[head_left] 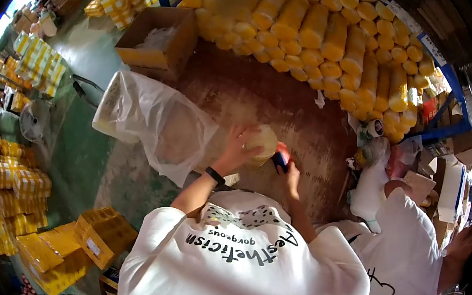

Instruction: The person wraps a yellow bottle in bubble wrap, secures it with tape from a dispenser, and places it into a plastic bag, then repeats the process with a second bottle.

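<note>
On the brown work surface point(319, 131) stands a pale yellow roll point(263, 144) with a round top. My left hand point(241, 145), below a black wristband, rests against the roll's left side with its fingers curved around it. A small red and blue tool point(281, 158) is gripped in my right hand point(292, 177), close to the roll's right side. Its exact kind is too small to tell. To the left of my left hand lies a clear plastic bag point(156, 122), crumpled and spread over the surface edge.
Yellow cylindrical packs point(304, 27) are piled along the back and right. An open cardboard box point(180, 51) with plastic inside stands at the back left. Taped yellow cartons point(103, 237) lie at lower left. Another person in a white top point(403, 239) is close on my right.
</note>
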Demonstrator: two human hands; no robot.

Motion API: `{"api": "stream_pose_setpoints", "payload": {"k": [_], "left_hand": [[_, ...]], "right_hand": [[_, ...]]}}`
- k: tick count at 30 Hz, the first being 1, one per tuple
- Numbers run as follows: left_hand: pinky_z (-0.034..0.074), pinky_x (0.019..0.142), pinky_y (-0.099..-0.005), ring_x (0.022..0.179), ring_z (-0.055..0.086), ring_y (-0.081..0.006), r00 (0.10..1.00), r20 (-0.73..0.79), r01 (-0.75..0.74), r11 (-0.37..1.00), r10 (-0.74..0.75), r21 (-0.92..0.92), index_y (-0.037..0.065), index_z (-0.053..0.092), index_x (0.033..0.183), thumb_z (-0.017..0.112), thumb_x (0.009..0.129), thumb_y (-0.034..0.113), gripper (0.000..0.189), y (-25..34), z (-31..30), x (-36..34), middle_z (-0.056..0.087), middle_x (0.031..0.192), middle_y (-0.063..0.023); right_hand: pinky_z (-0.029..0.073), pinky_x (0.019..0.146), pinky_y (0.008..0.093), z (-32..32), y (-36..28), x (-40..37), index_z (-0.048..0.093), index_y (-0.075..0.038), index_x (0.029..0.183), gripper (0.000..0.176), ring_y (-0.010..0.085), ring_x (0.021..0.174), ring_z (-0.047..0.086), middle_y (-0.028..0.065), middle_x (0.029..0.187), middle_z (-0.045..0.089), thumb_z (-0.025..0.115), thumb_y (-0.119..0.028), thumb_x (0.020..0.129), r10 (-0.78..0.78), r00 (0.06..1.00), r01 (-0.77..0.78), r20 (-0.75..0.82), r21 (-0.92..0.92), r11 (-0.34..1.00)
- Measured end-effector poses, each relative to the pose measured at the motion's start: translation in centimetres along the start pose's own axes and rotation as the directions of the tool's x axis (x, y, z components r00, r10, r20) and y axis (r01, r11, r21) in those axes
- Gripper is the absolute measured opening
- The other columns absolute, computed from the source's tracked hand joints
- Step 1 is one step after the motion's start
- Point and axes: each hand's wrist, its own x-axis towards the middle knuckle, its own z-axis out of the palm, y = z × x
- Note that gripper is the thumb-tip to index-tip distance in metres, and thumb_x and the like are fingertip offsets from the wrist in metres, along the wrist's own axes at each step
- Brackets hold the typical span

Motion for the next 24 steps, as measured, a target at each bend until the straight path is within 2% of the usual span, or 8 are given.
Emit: {"api": "stream_pose_setpoints", "payload": {"k": [3, 4, 6, 12, 15, 19, 21, 24], "left_hand": [[0.041, 0.091, -0.0367, 0.112, 0.046, -0.0298, 0.995, -0.076, -0.075, 0.995, 0.070, -0.061, 0.009, 0.055, 0.111, 0.075, 0.075, 0.019, 0.042, -1.0, 0.7, 0.0, 0.050, 0.118, -0.0110], [0.041, 0.091, -0.0366, 0.112, 0.047, -0.0295, 0.996, -0.076, -0.055, 0.990, 0.045, -0.129, 0.009, 0.055, 0.110, 0.075, 0.074, 0.018, 0.041, -1.2, 1.1, -0.2, 0.050, 0.118, -0.0109], [0.042, 0.090, -0.0366, 0.111, 0.047, -0.0291, 0.998, -0.059, -0.021, 0.976, 0.009, -0.217, 0.008, 0.055, 0.107, 0.076, 0.073, 0.016, 0.041, -1.2, 1.6, -0.3, 0.051, 0.116, -0.0109], [0.043, 0.088, -0.0371, 0.107, 0.049, -0.0288, 0.996, -0.056, -0.075, 0.983, 0.067, -0.167, 0.006, 0.055, 0.103, 0.078, 0.067, 0.013, 0.043, -1.2, 1.6, 0.9, 0.052, 0.112, -0.0108], [0.043, 0.087, -0.0374, 0.104, 0.050, -0.0285, 0.992, -0.053, -0.120, 0.984, 0.114, -0.134, 0.005, 0.057, 0.102, 0.077, 0.067, 0.013, 0.042, -1.0, 0.7, 1.3, 0.053, 0.110, -0.0111], [0.043, 0.084, -0.0360, 0.097, 0.052, -0.0266, 0.995, 0.019, -0.086, 0.926, 0.100, -0.369, 0.003, 0.058, 0.099, 0.070, 0.075, 0.013, 0.029, -1.7, -0.1, 2.0, 0.055, 0.104, -0.0110], [0.043, 0.082, -0.0337, 0.094, 0.053, -0.0230, 0.992, 0.120, 0.106, 0.810, -0.044, -0.577, 0.002, 0.059, 0.097, 0.064, 0.081, 0.014, 0.020, -1.2, -0.3, 2.4, 0.056, 0.101, -0.0094], [0.043, 0.080, -0.0293, 0.092, 0.054, -0.0153, 0.908, 0.352, 0.418, 0.525, -0.227, -0.741, 0.000, 0.061, 0.093, 0.054, 0.090, 0.016, 0.018, 0.3, -0.7, 3.4, 0.057, 0.098, -0.0054]], "right_hand": [[0.047, 0.067, 0.0319, -6.8, -4.4, 1.5, 0.057, -0.004, 0.103, 0.033, 0.0145, 0.071, 0.056, 0.0059, 0.080, 0.062, 0.071, -0.024, 0.081, 0.285, 0.936, -0.338, 0.206, 0.302, 0.891], [0.048, 0.071, 0.0309, -8.4, -8.6, 1.6, 0.058, -0.004, 0.107, 0.034, 0.0165, 0.076, 0.059, 0.0053, 0.090, 0.063, 0.068, -0.024, 0.082, 0.462, 0.852, -0.477, 0.245, 0.726, 0.495], [0.049, 0.060, 0.0306, -12.5, -14.4, 1.8, 0.057, -0.004, 0.108, 0.032, 0.0171, 0.074, 0.058, 0.0077, 0.092, 0.061, 0.060, -0.027, 0.086, 0.378, 0.811, -0.494, 0.446, 0.869, 0.037], [0.042, 0.042, 0.0334, -13.0, -15.2, 0.7, 0.058, 0.002, 0.096, 0.035, 0.0217, 0.053, 0.056, 0.0099, 0.064, 0.056, 0.060, -0.031, 0.085, 0.011, 0.870, -0.477, 0.493, 0.846, -0.238], [0.044, 0.042, 0.0340, -13.0, -16.7, 0.5, 0.058, 0.000, 0.095, 0.032, 0.0222, 0.048, 0.055, 0.0111, 0.060, 0.055, 0.061, -0.029, 0.084, 0.001, 0.884, -0.461, 0.467, 0.872, -0.165], [0.049, 0.049, 0.0339, -13.4, -19.5, -0.2, 0.057, 0.000, 0.093, 0.032, 0.0223, 0.055, 0.060, 0.0137, 0.067, 0.059, 0.070, -0.025, 0.079, 0.293, 0.908, -0.402, 0.301, 0.821, 0.405], [0.048, 0.050, 0.0333, -13.8, -19.7, 0.0, 0.057, 0.001, 0.092, 0.033, 0.0220, 0.056, 0.060, 0.0139, 0.068, 0.058, 0.072, -0.024, 0.077, 0.004, 0.992, -0.061, 0.125, 0.456, 0.888], [0.048, 0.054, 0.0346, -14.6, -22.0, 0.3, 0.057, 0.000, 0.092, 0.032, 0.0265, 0.060, 0.061, 0.0150, 0.074, 0.059, 0.074, -0.020, 0.074, -0.248, 0.964, 0.238, 0.093, 0.102, 0.966]]}}
